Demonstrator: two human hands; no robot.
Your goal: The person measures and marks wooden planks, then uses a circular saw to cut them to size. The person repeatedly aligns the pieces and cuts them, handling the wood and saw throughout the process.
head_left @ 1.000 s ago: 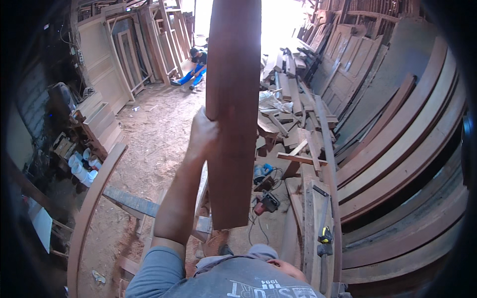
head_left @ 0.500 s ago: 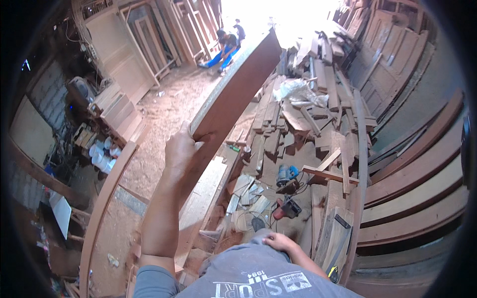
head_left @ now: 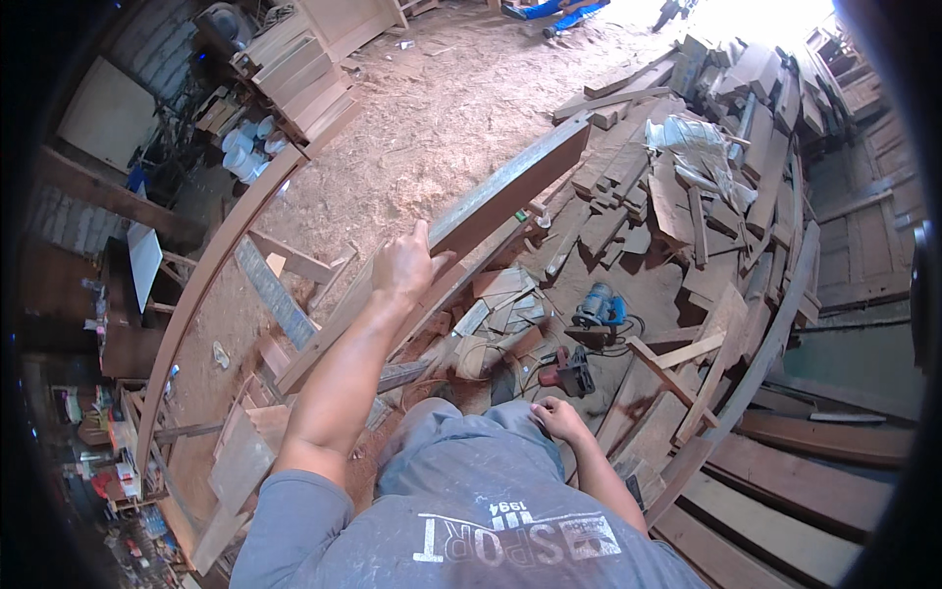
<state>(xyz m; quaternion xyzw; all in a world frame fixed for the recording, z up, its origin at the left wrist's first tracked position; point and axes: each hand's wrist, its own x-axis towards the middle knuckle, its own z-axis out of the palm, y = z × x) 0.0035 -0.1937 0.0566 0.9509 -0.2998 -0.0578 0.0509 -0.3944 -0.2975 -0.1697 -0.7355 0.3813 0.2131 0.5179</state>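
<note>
My left hand (head_left: 404,265) is closed on a long reddish-brown wooden plank (head_left: 520,187), its thumb and fingers over the upper edge. The plank slants away from me toward the upper right, its narrow edge pale and its broad side darker. Beneath my left forearm, a lighter board and other timber lie, partly hidden. My right hand (head_left: 561,419) rests against my grey shorts, fingers curled; whether anything is in them is hidden. Just beyond it on the floor are a blue power tool (head_left: 599,306) and a red power tool (head_left: 566,371) with cords.
Wood offcuts (head_left: 500,299) lie among sawdust ahead. A large lumber pile (head_left: 687,196) fills the right, topped by a white plastic sheet (head_left: 692,147). Long curved boards (head_left: 785,491) are stacked at lower right. White buckets (head_left: 245,152) stand at left. A person in blue trousers (head_left: 559,10) sits far off.
My left hand has lowered the plank, so its far end sits lower and the plank slopes more flatly. The view has tilted down and turned. My right hand stays by my shorts.
</note>
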